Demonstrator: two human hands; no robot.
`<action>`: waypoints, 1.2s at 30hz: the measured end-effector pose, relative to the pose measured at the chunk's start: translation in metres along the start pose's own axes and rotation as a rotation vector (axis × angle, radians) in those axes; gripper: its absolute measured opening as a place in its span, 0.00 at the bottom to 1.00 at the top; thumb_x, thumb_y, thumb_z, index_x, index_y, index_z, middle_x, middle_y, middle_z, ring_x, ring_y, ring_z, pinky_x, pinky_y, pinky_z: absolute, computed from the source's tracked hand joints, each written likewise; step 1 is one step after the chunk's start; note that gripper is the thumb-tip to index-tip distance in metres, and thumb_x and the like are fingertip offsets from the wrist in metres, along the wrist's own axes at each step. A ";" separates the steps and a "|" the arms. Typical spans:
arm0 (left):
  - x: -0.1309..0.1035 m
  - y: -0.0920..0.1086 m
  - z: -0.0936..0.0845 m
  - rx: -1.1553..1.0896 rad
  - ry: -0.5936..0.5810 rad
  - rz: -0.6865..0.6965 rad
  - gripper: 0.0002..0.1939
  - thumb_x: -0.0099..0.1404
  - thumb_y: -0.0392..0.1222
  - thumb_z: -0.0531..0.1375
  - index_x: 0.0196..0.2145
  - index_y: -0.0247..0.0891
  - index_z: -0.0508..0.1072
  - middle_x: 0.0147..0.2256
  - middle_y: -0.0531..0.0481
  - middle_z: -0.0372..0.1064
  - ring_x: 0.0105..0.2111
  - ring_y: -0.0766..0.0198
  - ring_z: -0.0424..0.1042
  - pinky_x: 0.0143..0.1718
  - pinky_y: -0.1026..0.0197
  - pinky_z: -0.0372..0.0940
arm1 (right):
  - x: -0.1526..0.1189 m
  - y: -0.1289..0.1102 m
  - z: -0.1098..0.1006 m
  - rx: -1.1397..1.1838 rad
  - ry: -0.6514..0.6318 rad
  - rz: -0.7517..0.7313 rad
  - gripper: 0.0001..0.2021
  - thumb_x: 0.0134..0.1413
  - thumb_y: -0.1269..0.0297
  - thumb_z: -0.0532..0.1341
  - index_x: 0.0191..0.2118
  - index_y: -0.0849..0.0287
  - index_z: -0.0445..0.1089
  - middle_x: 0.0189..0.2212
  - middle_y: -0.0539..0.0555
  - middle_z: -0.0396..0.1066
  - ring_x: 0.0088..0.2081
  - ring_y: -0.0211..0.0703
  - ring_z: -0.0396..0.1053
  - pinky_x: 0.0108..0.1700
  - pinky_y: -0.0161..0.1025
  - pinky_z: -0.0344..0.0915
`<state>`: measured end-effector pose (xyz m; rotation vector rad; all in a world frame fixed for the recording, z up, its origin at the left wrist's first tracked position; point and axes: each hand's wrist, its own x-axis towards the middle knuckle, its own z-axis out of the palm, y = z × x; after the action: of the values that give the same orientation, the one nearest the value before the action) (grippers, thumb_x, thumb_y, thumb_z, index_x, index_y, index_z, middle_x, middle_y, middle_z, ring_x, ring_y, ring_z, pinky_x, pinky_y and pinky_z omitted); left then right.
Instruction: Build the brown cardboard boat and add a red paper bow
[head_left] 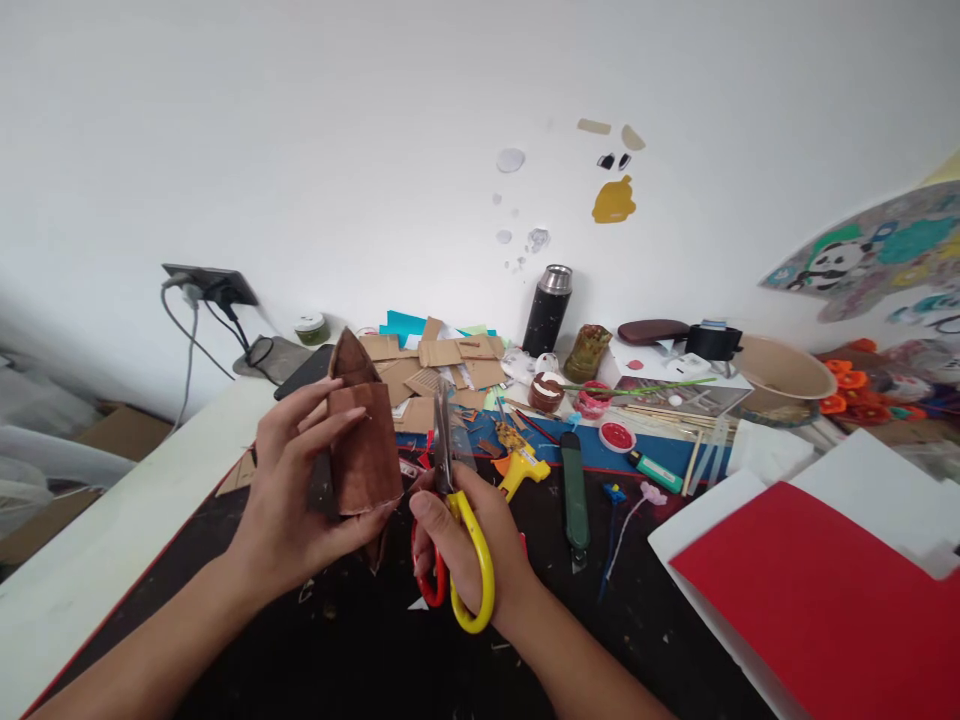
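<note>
My left hand (289, 490) grips a brown painted cardboard piece (365, 450) with a pointed top and a pale, rough lower edge. Its thumb presses along that lower edge while the fingers lie over the upper part. In my right hand (484, 540) is a pair of scissors (472, 570) with one yellow and one red handle loop. The metal blades point up and away, look closed, and stand just to the right of the brown piece. Both hands are above the dark cutting mat (375, 660).
Cardboard scraps (457, 352) lie at the back, near a black flask (548, 310). A yellow glue gun (523, 470), a green utility knife (575, 495) and an open red paint lid (617, 437) lie beyond my right hand. Red paper (832, 600) covers the right side.
</note>
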<state>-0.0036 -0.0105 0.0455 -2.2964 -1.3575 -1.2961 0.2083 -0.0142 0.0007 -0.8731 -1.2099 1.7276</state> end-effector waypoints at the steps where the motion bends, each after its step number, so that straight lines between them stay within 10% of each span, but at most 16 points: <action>1: 0.000 0.001 0.002 0.000 -0.028 -0.015 0.37 0.67 0.49 0.71 0.70 0.55 0.65 0.71 0.41 0.60 0.72 0.33 0.64 0.69 0.27 0.68 | 0.000 0.000 0.000 -0.006 -0.005 0.000 0.33 0.59 0.28 0.69 0.44 0.56 0.69 0.21 0.44 0.71 0.18 0.36 0.68 0.21 0.30 0.65; 16: -0.008 0.001 0.002 -0.107 -0.208 -0.066 0.37 0.71 0.49 0.68 0.72 0.52 0.62 0.72 0.35 0.60 0.74 0.33 0.61 0.69 0.28 0.66 | -0.003 -0.004 0.003 0.003 -0.044 0.020 0.33 0.58 0.28 0.70 0.45 0.56 0.70 0.21 0.43 0.70 0.17 0.35 0.67 0.20 0.30 0.66; 36: -0.003 0.000 0.001 0.059 0.005 0.288 0.52 0.62 0.47 0.76 0.77 0.59 0.58 0.75 0.42 0.60 0.71 0.33 0.66 0.70 0.26 0.67 | 0.005 -0.010 -0.002 0.161 -0.183 0.089 0.39 0.53 0.19 0.66 0.42 0.55 0.66 0.19 0.45 0.72 0.16 0.40 0.71 0.19 0.32 0.67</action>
<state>-0.0033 -0.0120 0.0431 -2.3401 -1.0008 -1.1531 0.2104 -0.0065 0.0096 -0.6941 -1.1441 1.9823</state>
